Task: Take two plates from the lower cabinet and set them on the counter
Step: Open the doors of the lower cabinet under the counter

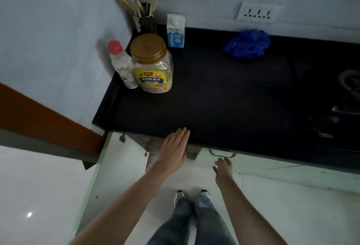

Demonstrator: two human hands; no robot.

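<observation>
So far you had barely begun: no plate was on the counter (224, 96), and none showed anywhere in view. Its dark top carried only a gold-lidded oat jar (151, 63), a pink-capped bottle (121, 65), a milk carton (176, 31), a utensil holder (145, 23) and a crumpled blue cloth (248, 43), all toward the back and left, so the near middle lay free for setting things down. Below the counter's edge the left cabinet door (115, 168) stood swung out toward you, and the opening behind it was too shadowed to tell what it held; the plates were presumably inside, but I could not see them. The neighbouring door (272, 163) looked shut, its metal handle (222, 153) just under the counter lip.

Your left hand (175, 149) was flat and spread, fingers straight, held empty across the counter's front edge above the opening; whether it touched the edge I cannot tell. Your right hand (224, 168) was loosely open, fingers reaching up toward that handle, just short of it and gripping nothing. Both fetching and placing were left to do.
</observation>
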